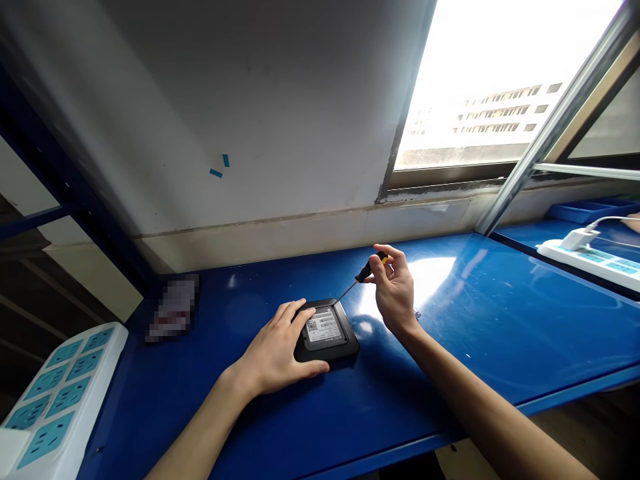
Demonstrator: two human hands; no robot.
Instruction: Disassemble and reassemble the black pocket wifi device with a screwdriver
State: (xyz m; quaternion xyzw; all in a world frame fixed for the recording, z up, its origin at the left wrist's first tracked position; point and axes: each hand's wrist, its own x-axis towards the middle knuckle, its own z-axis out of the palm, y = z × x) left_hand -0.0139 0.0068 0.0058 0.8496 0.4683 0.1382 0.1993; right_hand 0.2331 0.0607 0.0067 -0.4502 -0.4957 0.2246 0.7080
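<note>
A flat black square device point(354, 341) lies on the blue tabletop, its side with a white label point(327, 325) facing up. My left hand point(280, 347) steadies it from the left, with the fingers over its far left part and the thumb along its near edge. My right hand point(394, 293) is closed round the black-and-yellow handle of a screwdriver point(346, 291). The slanted shaft reaches down to the device's far edge, close to a corner of the labelled panel. The tip is too small to tell whether it sits in a screw.
On the left is a white power strip point(107, 360) with teal sockets; a blurred packet point(174, 308) lies behind it. Another power strip point(595, 260) with a white plug point(579, 238) and a blue tray point(590, 209) are at the far right. A wall and window stand behind the blue table point(480, 320).
</note>
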